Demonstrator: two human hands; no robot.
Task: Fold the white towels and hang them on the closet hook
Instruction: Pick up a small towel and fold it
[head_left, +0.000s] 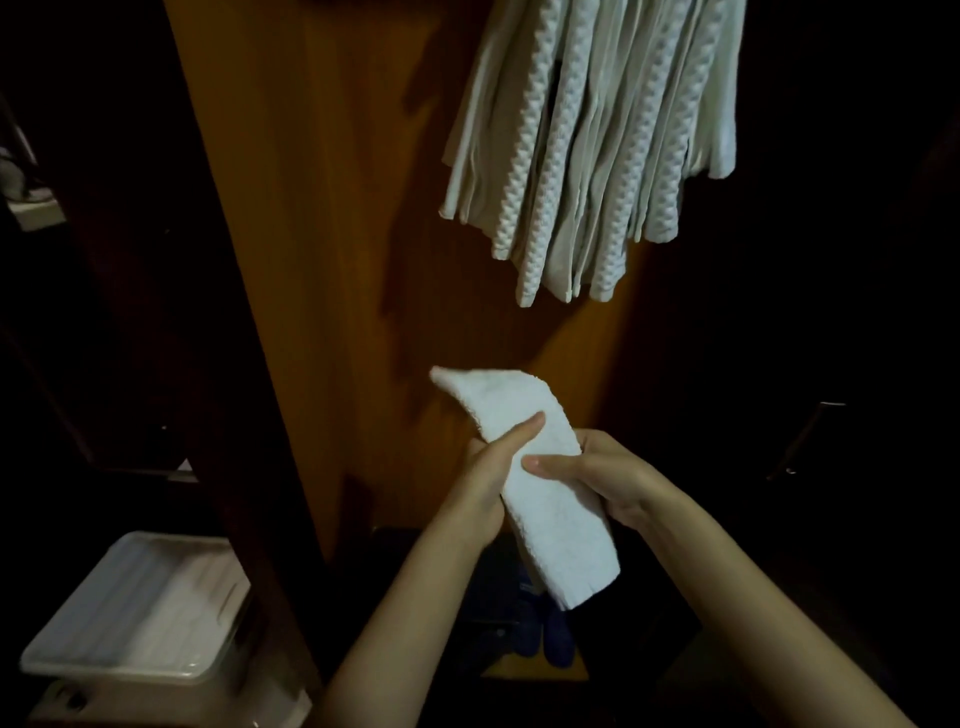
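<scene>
One held towel (540, 483), one tray (130, 613)

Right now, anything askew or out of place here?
Nothing damaged or spilled. The hanging towels end at uneven heights, lowest near the middle. The folded towel is held in both hands, left hand and right hand, top end curling left.

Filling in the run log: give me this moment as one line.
stage: folding | left hand: holds folded towel | right hand: holds same | hung towels: above on wooden panel | hook: unseen
</scene>
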